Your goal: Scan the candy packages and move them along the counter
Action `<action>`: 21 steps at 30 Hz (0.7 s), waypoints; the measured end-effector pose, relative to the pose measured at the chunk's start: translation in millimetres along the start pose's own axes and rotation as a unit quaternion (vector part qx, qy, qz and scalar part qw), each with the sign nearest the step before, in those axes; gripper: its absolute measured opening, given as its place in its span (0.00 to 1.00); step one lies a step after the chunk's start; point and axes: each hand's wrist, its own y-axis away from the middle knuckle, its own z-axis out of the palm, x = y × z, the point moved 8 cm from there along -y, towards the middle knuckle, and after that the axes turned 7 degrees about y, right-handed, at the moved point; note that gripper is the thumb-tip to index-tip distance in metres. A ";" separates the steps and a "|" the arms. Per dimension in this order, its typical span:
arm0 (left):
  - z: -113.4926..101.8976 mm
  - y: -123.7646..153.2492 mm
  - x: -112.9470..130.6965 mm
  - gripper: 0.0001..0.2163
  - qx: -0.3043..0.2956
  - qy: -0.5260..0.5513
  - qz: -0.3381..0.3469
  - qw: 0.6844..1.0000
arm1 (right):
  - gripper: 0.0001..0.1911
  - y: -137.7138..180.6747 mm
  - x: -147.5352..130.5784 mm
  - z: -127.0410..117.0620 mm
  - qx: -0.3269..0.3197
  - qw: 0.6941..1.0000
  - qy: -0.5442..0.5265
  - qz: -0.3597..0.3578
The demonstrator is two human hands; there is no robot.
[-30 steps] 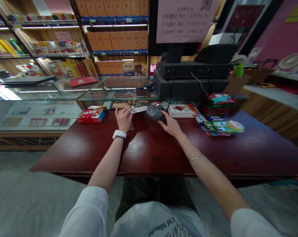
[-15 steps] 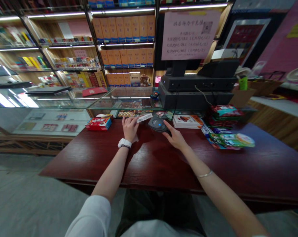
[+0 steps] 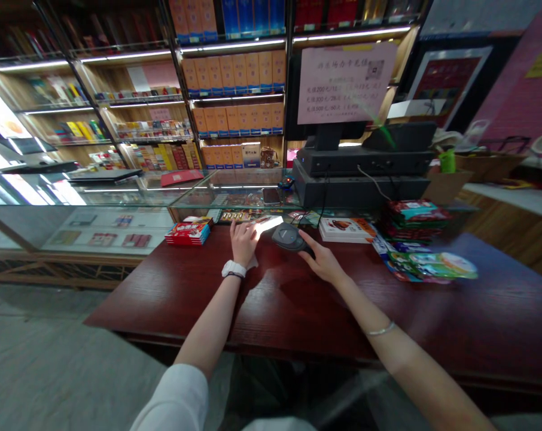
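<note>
My right hand (image 3: 319, 257) is wrapped around a dark grey barcode scanner (image 3: 288, 237), its head pointing left. My left hand (image 3: 243, 240), with a white watch on the wrist, grips a small flat pack (image 3: 269, 224) just left of the scanner. Bright light washes out the pack's face, so its print cannot be read. Scanner and pack are held above the dark red wooden counter (image 3: 185, 305). To the left of my left hand lies a stack of red and blue packets (image 3: 189, 231).
White boxes (image 3: 346, 230) lie right of the scanner. Colourful packets (image 3: 432, 265) and a pile of dark red packs (image 3: 414, 219) sit further right. A register base (image 3: 343, 187) with a monitor (image 3: 293, 84) stands behind. A phone (image 3: 271, 196) rests on the glass case (image 3: 235, 187).
The pack's face, with a barcode visible before, now glows brightly. The blue light on the scanner is gone, and a green streak shows near the monitor. The view has tilted up slightly.
</note>
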 end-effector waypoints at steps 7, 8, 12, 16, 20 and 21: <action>-1.7 -0.2 0.6 0.09 -0.008 -0.005 0.005 1.000 | 0.31 0.7 2.0 1.1 -0.002 1.000 0.011 -0.001; -2.3 0.0 1.3 0.09 -0.011 -0.005 0.005 1.000 | 0.31 0.9 2.2 1.4 -0.001 1.000 0.013 -0.002; -3.5 0.3 2.3 0.10 -0.014 -0.005 0.005 1.000 | 0.31 0.7 1.4 2.8 -0.001 1.000 0.018 -0.011; -2.8 0.6 1.5 0.10 -0.011 0.005 0.006 1.000 | 0.30 -0.7 -1.3 3.6 -0.006 0.999 0.030 -0.027; -3.3 0.8 1.6 0.11 -0.002 0.000 0.011 1.000 | 0.31 -2.2 1.7 7.1 -0.028 0.997 0.074 -0.024; -4.1 0.8 2.0 0.11 0.002 -0.001 0.014 1.000 | 0.31 -2.3 4.0 9.3 -0.041 0.995 0.091 -0.019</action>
